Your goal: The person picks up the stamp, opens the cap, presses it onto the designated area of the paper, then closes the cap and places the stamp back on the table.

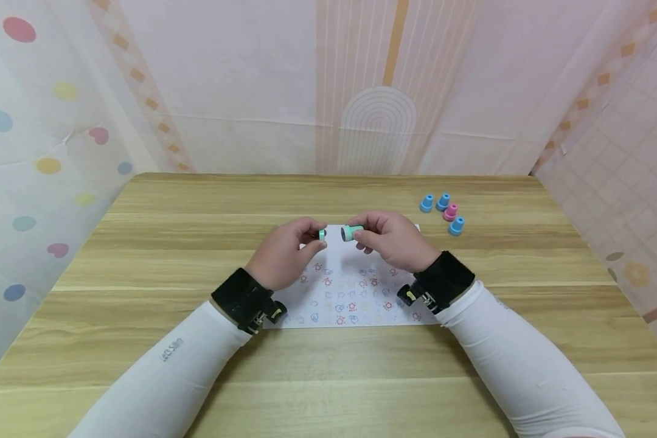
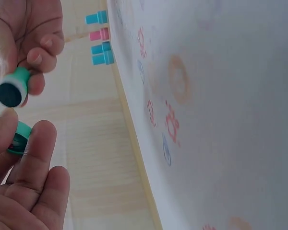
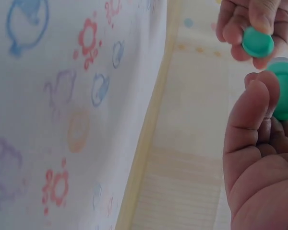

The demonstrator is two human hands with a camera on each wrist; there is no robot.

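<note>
Hands meet at mid-frame above the white paper sheet printed with small coloured stamp marks (image 1: pixel 350 286): the left hand (image 1: pixel 281 252) pinches a small green round cap (image 1: pixel 322 233), the right hand (image 1: pixel 394 238) grips the green cylindrical stamp (image 1: pixel 352 232), just apart. Four small plastic stamps, three blue and one pink (image 1: pixel 443 212), stand on the wooden worktop (image 1: pixel 142 243) toward the right.

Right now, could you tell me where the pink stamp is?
In the head view, the pink stamp stands far right on the table, among three blue stamps.
</note>
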